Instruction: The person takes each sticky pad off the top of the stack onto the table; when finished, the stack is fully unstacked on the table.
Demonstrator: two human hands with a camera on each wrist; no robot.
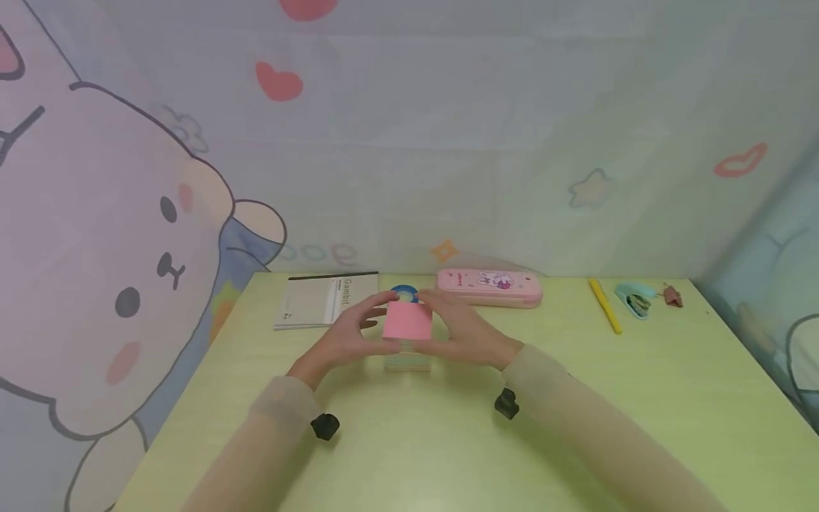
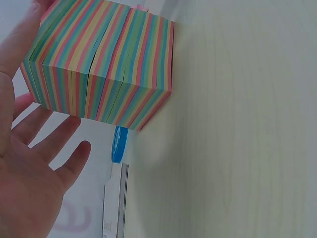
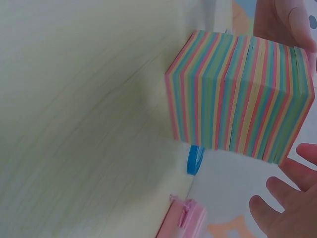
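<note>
A tall block of stacked sticky notes (image 1: pixel 407 321), pink on top with multicoloured striped sides, stands on the table in front of me. My left hand (image 1: pixel 348 333) holds its upper part from the left, thumb at the near side and fingers toward the far side. From the right, my right hand (image 1: pixel 470 334) grips the top in the same way. The left wrist view shows the striped sides of the block (image 2: pixel 109 64) close to the left hand (image 2: pixel 34 163). In the right wrist view, some right-hand fingers (image 3: pixel 292 198) spread beside the block (image 3: pixel 237 94).
Behind the block lies a blue roll of tape (image 1: pixel 404 290). A notebook (image 1: pixel 310 302) is at the back left, a pink pencil case (image 1: pixel 489 287) at the back right. Further right are a yellow pen (image 1: pixel 605 306), a small teal item (image 1: pixel 635 299) and a small brownish piece (image 1: pixel 672 296).
</note>
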